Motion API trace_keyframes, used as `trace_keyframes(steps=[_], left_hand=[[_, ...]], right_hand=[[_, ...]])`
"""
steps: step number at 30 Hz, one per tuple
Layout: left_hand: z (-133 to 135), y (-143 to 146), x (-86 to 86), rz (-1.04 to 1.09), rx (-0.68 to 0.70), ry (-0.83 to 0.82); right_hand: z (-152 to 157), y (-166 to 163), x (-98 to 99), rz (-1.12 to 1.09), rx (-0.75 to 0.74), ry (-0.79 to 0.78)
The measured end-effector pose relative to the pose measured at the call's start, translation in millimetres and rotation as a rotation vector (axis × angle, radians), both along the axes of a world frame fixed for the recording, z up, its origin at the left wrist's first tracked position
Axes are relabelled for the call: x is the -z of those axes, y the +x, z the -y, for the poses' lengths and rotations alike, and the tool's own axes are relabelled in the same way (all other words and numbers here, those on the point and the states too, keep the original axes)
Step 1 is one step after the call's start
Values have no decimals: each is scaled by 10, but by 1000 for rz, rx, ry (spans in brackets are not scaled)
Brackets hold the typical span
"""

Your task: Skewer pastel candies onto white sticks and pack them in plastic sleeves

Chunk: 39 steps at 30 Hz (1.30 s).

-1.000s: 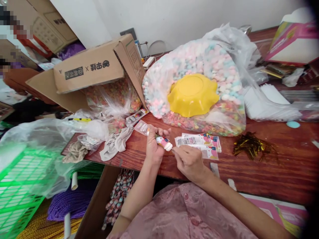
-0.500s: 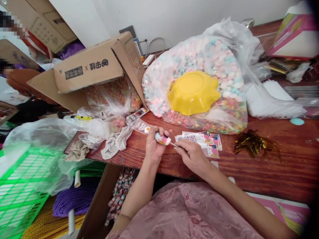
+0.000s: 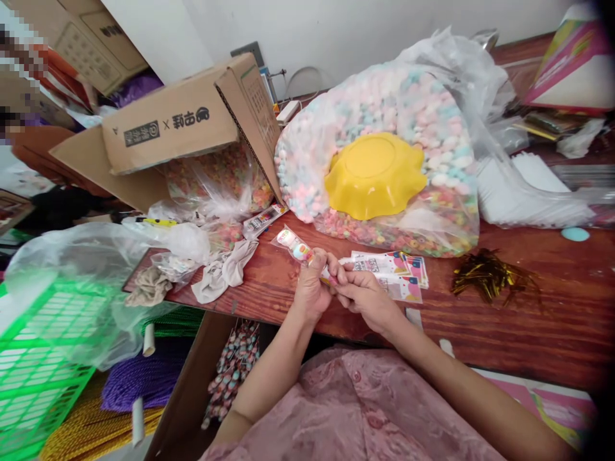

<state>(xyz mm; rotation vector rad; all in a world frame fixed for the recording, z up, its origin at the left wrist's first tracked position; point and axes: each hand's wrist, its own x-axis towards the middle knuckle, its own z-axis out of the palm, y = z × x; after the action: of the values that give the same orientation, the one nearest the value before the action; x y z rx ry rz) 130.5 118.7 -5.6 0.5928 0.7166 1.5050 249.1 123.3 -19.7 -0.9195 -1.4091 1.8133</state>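
My left hand point(image 3: 311, 289) is closed around the lower end of a narrow clear sleeve of pastel candies point(image 3: 294, 246) that sticks out up and left of the fist. My right hand point(image 3: 366, 296) is pinched against the same sleeve where it meets my left fingers. Both hands hover over the front edge of the red-brown wooden table point(image 3: 504, 320). Just right of my hands lies a small stack of printed pink and white packets point(image 3: 391, 269).
A big clear bag of pastel candies point(image 3: 423, 109) with a yellow wavy bowl point(image 3: 375, 174) on it fills the table's middle. A tipped cardboard box point(image 3: 182, 128), gold foil strips point(image 3: 487, 276), a green basket point(image 3: 38, 358), crumpled cloths point(image 3: 223, 272) and an open box of finished candy sticks point(image 3: 230, 371) surround me.
The candies have slid further into the sleeve, which now sticks out past my left fist. My right hand has moved left until its fingers meet the left hand.
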Motion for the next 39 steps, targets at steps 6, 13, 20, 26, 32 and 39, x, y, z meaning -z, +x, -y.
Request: trace_keyframes(steps=[6, 13, 20, 26, 32, 39], left_hand=[[58, 132, 29, -86, -28, -110], [75, 132, 0, -207, -48, -185], [212, -28, -111, -109, 812, -311], [313, 106, -82, -379, 1277, -436], [320, 91, -191, -1565, 909, 255], [493, 139, -124, -1979, 694, 524]], right_hand=[[15, -78, 84, 123, 264, 254], [22, 107, 81, 410, 198, 711], [-284, 658, -289, 587, 181, 1679], [-405, 672, -230, 575, -538, 1754], [-268, 690, -333, 783, -826, 914], [-436, 811, -375, 497, -860, 161]])
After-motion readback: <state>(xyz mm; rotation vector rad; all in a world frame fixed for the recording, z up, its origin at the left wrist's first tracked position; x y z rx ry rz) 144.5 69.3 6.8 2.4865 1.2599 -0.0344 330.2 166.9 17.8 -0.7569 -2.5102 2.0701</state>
